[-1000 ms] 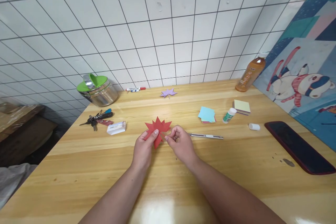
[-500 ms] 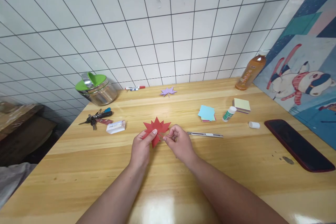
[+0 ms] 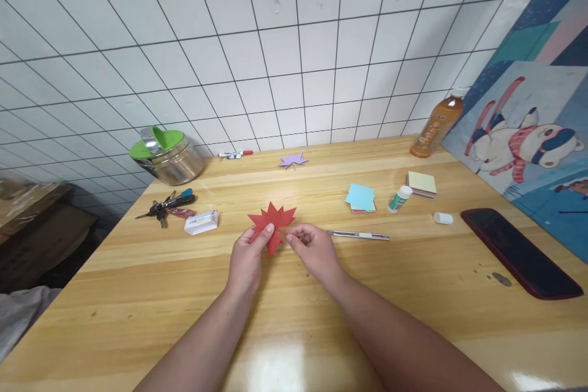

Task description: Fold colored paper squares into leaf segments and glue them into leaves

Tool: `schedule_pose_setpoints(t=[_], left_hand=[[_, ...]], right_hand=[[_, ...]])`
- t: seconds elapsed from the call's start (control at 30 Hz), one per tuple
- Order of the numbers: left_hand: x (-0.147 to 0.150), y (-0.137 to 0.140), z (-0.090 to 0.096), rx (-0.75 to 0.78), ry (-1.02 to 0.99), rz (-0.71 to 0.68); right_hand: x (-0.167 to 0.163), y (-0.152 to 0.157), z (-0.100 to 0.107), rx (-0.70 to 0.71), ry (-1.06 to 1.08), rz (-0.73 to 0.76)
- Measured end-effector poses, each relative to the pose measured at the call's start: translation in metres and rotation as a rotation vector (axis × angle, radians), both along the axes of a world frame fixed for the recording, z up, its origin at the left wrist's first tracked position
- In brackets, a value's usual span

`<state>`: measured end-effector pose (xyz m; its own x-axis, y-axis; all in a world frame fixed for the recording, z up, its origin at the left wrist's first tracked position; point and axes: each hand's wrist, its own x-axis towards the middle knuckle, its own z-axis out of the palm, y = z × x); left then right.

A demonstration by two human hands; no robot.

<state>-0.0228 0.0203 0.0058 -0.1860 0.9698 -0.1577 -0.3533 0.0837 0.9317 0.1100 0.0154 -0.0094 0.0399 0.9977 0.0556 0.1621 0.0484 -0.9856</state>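
Note:
My left hand (image 3: 248,254) pinches a red folded-paper maple leaf (image 3: 271,217) between thumb and fingers, its points fanned upward and outward. Close on its right, the fingers of my right hand (image 3: 315,248) are pinched together beside the leaf's edge. Something small and thin seems to lie between these fingertips and the leaf, too small to make out. Just past my right hand rests a utility knife (image 3: 361,235) on the wooden table. A purple paper leaf (image 3: 294,160) lies farther back near the wall.
Blue square papers (image 3: 361,197), a glue stick (image 3: 399,199), its white cap (image 3: 443,218), a paper stack (image 3: 421,183), a phone (image 3: 519,254) and a tea bottle (image 3: 436,128) occupy the right. Leftward are keys (image 3: 165,205), an eraser (image 3: 201,222), a marker (image 3: 235,154) and a green-lidded pot (image 3: 177,162).
The red leaf has tilted slightly in my left hand. My right fingertips have shifted a little beside it. The whole view has moved slightly.

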Motion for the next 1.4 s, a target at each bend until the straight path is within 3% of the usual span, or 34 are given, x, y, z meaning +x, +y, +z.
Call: schedule_pose_setpoints(t=[0.4, 0.67, 0.87, 1.0, 1.07, 1.23, 1.4], left_hand=[[0.001, -0.001, 0.003, 0.047, 0.009, -0.053], [-0.007, 0.002, 0.002, 0.061, -0.209, -0.023], [-0.011, 0.007, -0.003, 0.053, -0.086, -0.045], [-0.006, 0.004, -0.003, 0.104, 0.083, -0.125], [-0.001, 0.0, -0.002, 0.138, 0.149, -0.231], [0.012, -0.012, -0.002, 0.194, -0.024, -0.354], [0.015, -0.016, 0.0, 0.17, -0.167, -0.24]], right_hand=[[0.0, 0.0, 0.0, -0.005, 0.018, -0.001], [0.006, 0.002, 0.014, -0.063, 0.335, -0.072], [0.013, 0.007, 0.015, -0.068, 0.689, -0.099], [0.013, 0.006, 0.017, -0.079, 0.806, -0.068], [0.012, 0.004, 0.017, -0.085, 0.815, -0.046], [0.004, -0.001, 0.015, -0.116, 0.785, -0.016], [-0.004, -0.004, 0.009, -0.127, 0.745, 0.017]])
